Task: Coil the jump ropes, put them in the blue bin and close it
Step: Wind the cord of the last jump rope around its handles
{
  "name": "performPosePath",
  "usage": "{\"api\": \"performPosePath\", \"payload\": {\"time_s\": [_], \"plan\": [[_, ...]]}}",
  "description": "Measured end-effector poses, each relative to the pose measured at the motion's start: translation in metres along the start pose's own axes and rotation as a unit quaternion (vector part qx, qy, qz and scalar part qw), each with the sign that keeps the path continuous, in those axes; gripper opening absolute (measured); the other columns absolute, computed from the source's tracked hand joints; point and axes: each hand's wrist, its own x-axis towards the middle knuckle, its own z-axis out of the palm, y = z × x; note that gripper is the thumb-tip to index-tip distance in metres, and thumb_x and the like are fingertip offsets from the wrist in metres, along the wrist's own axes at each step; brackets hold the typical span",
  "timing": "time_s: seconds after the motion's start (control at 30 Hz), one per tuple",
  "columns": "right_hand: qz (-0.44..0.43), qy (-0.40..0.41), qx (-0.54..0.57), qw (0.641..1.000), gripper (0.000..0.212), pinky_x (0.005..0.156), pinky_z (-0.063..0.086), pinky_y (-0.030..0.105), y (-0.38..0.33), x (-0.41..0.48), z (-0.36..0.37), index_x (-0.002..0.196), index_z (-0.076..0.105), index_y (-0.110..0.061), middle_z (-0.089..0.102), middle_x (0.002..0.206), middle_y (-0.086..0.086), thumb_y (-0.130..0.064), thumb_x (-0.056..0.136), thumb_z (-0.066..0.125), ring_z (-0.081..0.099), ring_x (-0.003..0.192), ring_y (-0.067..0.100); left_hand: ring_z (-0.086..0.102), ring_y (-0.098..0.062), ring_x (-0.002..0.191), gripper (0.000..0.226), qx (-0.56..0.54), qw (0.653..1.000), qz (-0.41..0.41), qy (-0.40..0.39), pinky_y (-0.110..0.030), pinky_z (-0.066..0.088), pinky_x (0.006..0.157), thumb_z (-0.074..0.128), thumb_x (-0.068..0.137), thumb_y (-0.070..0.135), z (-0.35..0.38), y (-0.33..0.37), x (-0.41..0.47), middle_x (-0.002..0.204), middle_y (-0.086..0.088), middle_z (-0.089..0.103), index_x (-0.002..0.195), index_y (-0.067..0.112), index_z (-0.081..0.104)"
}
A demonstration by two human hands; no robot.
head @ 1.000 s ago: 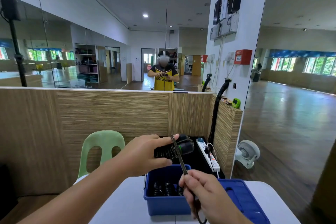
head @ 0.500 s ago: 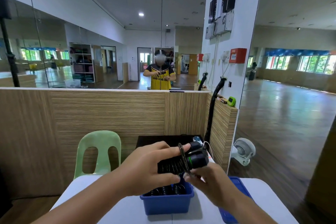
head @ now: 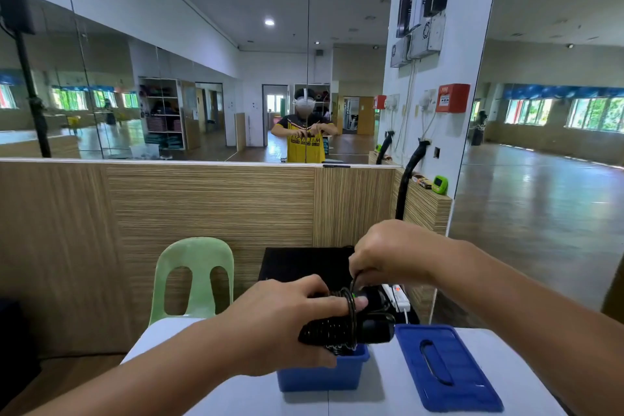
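The left hand [head: 287, 324] wraps its fingers and thumb round a black jump rope [head: 332, 329], holding the bundled handles and coiled cord level, just above the open blue bin [head: 320, 376]. The right hand [head: 388, 255] sits above and slightly farther off, fingers curled down and pinching a loop of the same cord where it rises from the bundle. Dark coils hang from the bundle into the bin's mouth; what else lies inside cannot be told.

The bin stands on a white table [head: 381, 393] at the near edge of the scene. Its blue lid [head: 445, 368] lies flat on the table just right of it, apart from the bin, slotted handle facing up.

Beyond the table, a pale green plastic chair [head: 196, 273] stands to the left against a wood-grain partition [head: 202, 206]. A black surface [head: 304, 263] and a white power strip [head: 398, 295] lie behind the hands. Above the partition runs a mirror wall [head: 169, 61], reflecting a person in a yellow top with hands raised together. To the right, a white pillar [head: 469, 10] carries a red alarm box [head: 452, 97], and a glossy wooden floor [head: 540, 213] stretches far toward windows
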Motion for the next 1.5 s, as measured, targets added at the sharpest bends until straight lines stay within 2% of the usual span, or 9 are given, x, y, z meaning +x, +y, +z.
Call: {"api": "performPosePath", "payload": {"time_s": [0.1, 0.2, 0.33, 0.47, 0.6, 0.87, 1.03, 1.37, 1.5], "plan": [[0.04, -0.039, 0.025, 0.998, 0.023, 0.069, 0.05, 0.033, -0.012, 0.004, -0.016, 0.1, 0.076, -0.025, 0.07, 0.089, -0.005, -0.041, 0.098, 0.06, 0.063, 0.083, 0.015, 0.061, -0.02, 0.113, 0.076, 0.006, 0.999, -0.021, -0.035, -0.028, 0.046, 0.091, 0.056, 0.089, 0.073, 0.002, 0.005, 0.0, 0.162, 0.031, 0.013, 0.145, 0.075, 0.005], [0.056, -0.002, 0.09, 0.994, 0.024, 0.065, 0.047, 0.028, -0.023, 0.004, -0.019, 0.094, 0.076, -0.021, 0.064, 0.082, -0.009, -0.038, 0.1, 0.061, 0.059, 0.076, 0.009, 0.064, -0.026, 0.102, 0.072, 0.005, 0.998, -0.023, -0.052, -0.027, 0.043, 0.084, 0.052, 0.093, 0.069, 0.005, 0.011, -0.001, 0.165, 0.032, -0.003, 0.151, 0.066, 0.01], [0.069, 0.059, 0.2, 0.976, 0.017, 0.071, 0.055, 0.032, -0.032, -0.007, -0.008, 0.092, 0.076, -0.022, 0.069, 0.08, -0.01, -0.032, 0.098, 0.064, 0.065, 0.075, 0.007, 0.061, -0.018, 0.094, 0.065, -0.045, 0.998, -0.027, -0.041, -0.022, 0.038, 0.078, 0.051, 0.096, 0.066, 0.008, 0.011, -0.005, 0.162, 0.036, 0.004, 0.152, 0.061, 0.02], [0.109, 0.139, 0.339, 0.924, 0.006, 0.067, 0.059, 0.029, -0.041, -0.023, 0.002, 0.092, 0.077, -0.026, 0.073, 0.079, -0.008, -0.024, 0.092, 0.071, 0.07, 0.074, 0.008, 0.06, -0.016, 0.1, 0.056, -0.062, 0.997, -0.036, -0.02, -0.023, 0.034, 0.073, 0.053, 0.096, 0.064, 0.01, 0.011, -0.006, 0.157, 0.036, 0.011, 0.147, 0.048, 0.038], [0.152, 0.197, 0.382, 0.89, 0.011, 0.058, 0.055, 0.029, -0.05, -0.033, 0.013, 0.082, 0.075, -0.026, 0.069, 0.073, -0.003, -0.02, 0.09, 0.069, 0.065, 0.063, 0.009, 0.063, -0.012, 0.099, 0.059, -0.078, 0.996, -0.039, 0.015, -0.024, 0.043, 0.075, 0.054, 0.094, 0.063, 0.016, 0.01, -0.006, 0.155, 0.041, 0.013, 0.148, 0.055, 0.033], [0.179, 0.291, 0.271, 0.9, 0.007, 0.071, 0.043, 0.011, -0.069, -0.041, 0.048, 0.085, 0.075, -0.027, 0.048, 0.09, -0.017, -0.026, 0.089, 0.07, 0.057, 0.082, 0.007, 0.061, -0.006, 0.112, 0.059, -0.129, 0.987, -0.064, 0.067, -0.029, 0.052, 0.092, 0.054, 0.09, 0.066, 0.031, 0.011, -0.005, 0.153, 0.043, 0.019, 0.145, 0.055, 0.038], [0.198, 0.312, 0.185, 0.911, 0.023, 0.071, 0.052, 0.021, -0.084, -0.036, 0.064, 0.104, 0.076, -0.022, 0.059, 0.089, -0.013, -0.029, 0.092, 0.058, 0.057, 0.081, 0.004, 0.055, 0.003, 0.121, 0.059, -0.154, 0.978, -0.084, 0.115, -0.025, 0.049, 0.097, 0.055, 0.088, 0.063, 0.04, 0.012, -0.001, 0.153, 0.044, 0.023, 0.145, 0.053, 0.043], [0.286, 0.304, 0.08, 0.905, 0.031, 0.052, 0.045, 0.019, -0.108, -0.016, 0.076, 0.076, 0.069, -0.023, 0.051, 0.076, -0.01, -0.042, 0.09, 0.049, 0.051, 0.066, 0.009, 0.064, -0.011, 0.109, 0.051, -0.071, 0.976, -0.173, 0.112, -0.028, 0.052, 0.087, 0.048, 0.092, 0.061, 0.047, 0.029, 0.003, 0.16, 0.032, 0.016, 0.141, 0.047, 0.041], [0.289, 0.276, 0.051, 0.915, 0.019, 0.053, 0.035, 0.013, -0.109, -0.008, 0.078, 0.067, 0.065, -0.026, 0.05, 0.071, -0.01, -0.033, 0.082, 0.075, 0.05, 0.06, 0.007, 0.065, -0.014, 0.11, 0.051, -0.048, 0.973, -0.201, 0.101, -0.028, 0.052, 0.087, 0.047, 0.095, 0.057, 0.048, 0.035, 0.003, 0.162, 0.028, 0.015, 0.144, 0.045, 0.038]]}}
